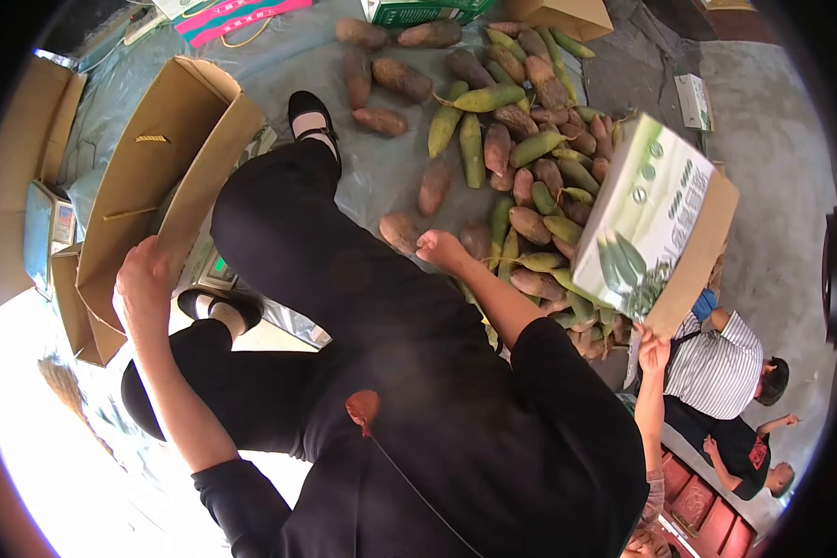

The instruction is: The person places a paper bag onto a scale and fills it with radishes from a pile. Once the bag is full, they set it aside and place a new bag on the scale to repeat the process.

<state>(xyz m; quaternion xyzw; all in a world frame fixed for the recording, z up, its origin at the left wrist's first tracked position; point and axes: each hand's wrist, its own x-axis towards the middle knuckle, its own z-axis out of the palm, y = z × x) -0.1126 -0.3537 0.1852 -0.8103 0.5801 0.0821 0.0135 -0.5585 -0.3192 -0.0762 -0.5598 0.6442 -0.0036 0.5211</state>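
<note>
On the left, my left hand is closed on the near edge of an open brown cardboard box, which has a yellow rope handle. A scale with a lit green display shows beside that box. My right hand reaches over the floor with its fingers curled. Its fingertips are right at a reddish-brown tuber; whether they hold something I cannot tell. Beyond and right of this hand lies a pile of green radishes mixed with reddish-brown tubers.
Another person's hand holds a printed white carton over the pile's right side. Two people are at the lower right. A pink box and a green box stand at the top. Another scale is far left.
</note>
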